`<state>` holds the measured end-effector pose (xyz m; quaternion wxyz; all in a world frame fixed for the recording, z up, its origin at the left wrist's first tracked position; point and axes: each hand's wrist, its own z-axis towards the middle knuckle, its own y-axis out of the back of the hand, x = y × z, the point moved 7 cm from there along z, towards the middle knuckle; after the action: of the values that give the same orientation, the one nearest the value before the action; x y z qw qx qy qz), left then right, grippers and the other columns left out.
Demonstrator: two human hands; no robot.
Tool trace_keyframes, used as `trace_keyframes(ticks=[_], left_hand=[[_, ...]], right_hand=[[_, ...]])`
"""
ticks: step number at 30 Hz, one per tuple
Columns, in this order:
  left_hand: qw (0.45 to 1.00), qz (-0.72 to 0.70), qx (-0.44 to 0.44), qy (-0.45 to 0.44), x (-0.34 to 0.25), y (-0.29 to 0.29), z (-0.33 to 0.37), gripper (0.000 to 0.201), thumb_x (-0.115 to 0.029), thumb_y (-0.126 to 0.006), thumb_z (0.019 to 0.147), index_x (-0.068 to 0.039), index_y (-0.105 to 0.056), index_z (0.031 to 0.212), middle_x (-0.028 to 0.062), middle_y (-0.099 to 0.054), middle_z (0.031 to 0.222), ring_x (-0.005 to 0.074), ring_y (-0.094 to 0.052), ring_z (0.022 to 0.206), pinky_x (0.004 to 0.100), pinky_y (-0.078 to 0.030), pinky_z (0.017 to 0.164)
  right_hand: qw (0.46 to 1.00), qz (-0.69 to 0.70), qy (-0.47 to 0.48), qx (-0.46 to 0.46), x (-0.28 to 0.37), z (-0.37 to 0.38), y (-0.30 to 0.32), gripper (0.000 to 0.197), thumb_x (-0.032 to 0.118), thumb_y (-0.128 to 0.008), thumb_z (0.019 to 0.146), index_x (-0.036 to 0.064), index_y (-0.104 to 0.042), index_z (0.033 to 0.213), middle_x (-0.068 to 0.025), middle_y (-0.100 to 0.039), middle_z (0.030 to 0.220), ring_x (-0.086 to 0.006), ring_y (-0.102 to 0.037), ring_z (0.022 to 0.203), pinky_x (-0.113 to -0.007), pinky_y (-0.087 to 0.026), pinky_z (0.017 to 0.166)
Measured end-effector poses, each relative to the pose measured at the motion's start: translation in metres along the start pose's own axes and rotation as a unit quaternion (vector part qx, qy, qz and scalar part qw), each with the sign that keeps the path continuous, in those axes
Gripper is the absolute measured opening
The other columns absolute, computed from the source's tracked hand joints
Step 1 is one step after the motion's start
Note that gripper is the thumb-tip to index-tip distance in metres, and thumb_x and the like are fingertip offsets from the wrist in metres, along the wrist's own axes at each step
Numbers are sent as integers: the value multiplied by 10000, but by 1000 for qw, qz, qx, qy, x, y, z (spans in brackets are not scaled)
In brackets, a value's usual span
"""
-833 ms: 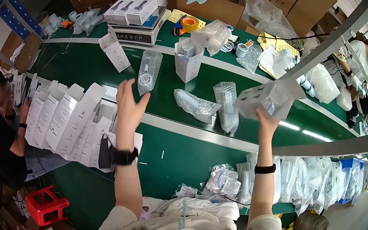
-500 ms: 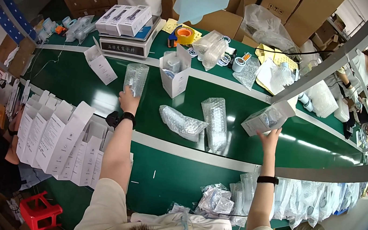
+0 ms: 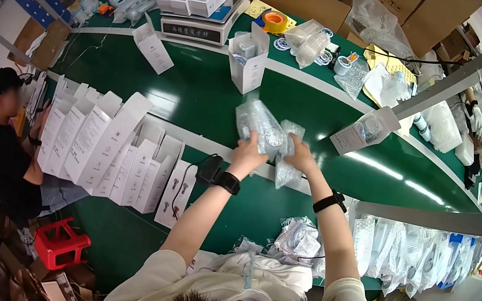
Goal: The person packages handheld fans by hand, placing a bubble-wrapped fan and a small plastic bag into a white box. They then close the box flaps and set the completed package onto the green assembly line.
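At the middle of the green work surface, my left hand (image 3: 251,155) is closed on a clear bubble-wrap pouch (image 3: 260,123), which is tilted up and away from me. Beside it, my right hand (image 3: 300,157) grips a second bubble-wrap pouch (image 3: 287,174), its fingers near the pouch's upper part. The two pouches meet or overlap between my hands, so I cannot tell whether a third lies among them. Beyond my hands stands an open white box (image 3: 246,72) with wrapped contents. Another open filled box (image 3: 365,131) is to the right, and a tilted white box (image 3: 155,52) to the left.
Several open white boxes (image 3: 91,145) stand in a row at the left, near a co-worker (image 3: 10,124). Farther back are a scale (image 3: 193,30) carrying boxes, orange tape (image 3: 274,21) and a grey metal post (image 3: 448,81). Bubble-wrapped packets (image 3: 405,250) line the right front.
My left hand has moved right from the left side of the surface to the middle. My right hand has left the box at the right and now grips a bubble-wrap pouch. The view has shifted.
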<state>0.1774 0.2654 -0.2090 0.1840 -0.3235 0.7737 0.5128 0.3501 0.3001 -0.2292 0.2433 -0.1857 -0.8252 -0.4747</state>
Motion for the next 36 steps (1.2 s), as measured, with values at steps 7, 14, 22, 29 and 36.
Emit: trace_keyframes(ticks=[7,14,22,29,36], left_hand=[[966,-110,191,-138,-26,-56,-97,710,-320,-679,683,-85,-297,1233,280,-479,1042,459,-517,863,450,-459,733],[952,162,-258,-19,75,128,-141,689,-235,-736,639,-54,-397,1211,266,-417,1118,403,-375,1057,469,-355,868],[973,166,-143,76,120,102,-133,829,-159,-741,597,-258,-315,1302,234,-391,1118,463,-315,1094,559,-351,841],[962,243,-120,43,102,81,-146,743,-116,-722,593,-222,-368,1238,223,-391,1101,414,-371,1091,517,-365,853],[980,-115,-96,-129,35,86,-167,720,-78,-753,575,-100,-344,1166,199,-394,1092,318,-427,1067,399,-393,857]], right_hand=[[998,-41,-52,6,-60,-97,1,831,152,-697,613,60,-264,1317,-287,-472,1120,-427,-471,1035,-406,-399,893],[949,-114,88,-281,-11,-116,44,498,109,-643,679,27,-483,1143,-200,-504,1080,-360,-455,1008,-401,-390,878],[961,-58,59,-262,36,-5,14,626,230,-666,716,26,-400,1246,-220,-479,1132,-391,-468,1021,-423,-420,858],[996,-36,-46,-73,57,45,-5,845,171,-686,680,104,-192,1361,-224,-449,1172,-376,-485,1024,-403,-435,850],[867,12,423,-265,174,-92,96,842,51,-658,653,93,-159,1330,-191,-417,1102,-324,-475,1011,-322,-386,903]])
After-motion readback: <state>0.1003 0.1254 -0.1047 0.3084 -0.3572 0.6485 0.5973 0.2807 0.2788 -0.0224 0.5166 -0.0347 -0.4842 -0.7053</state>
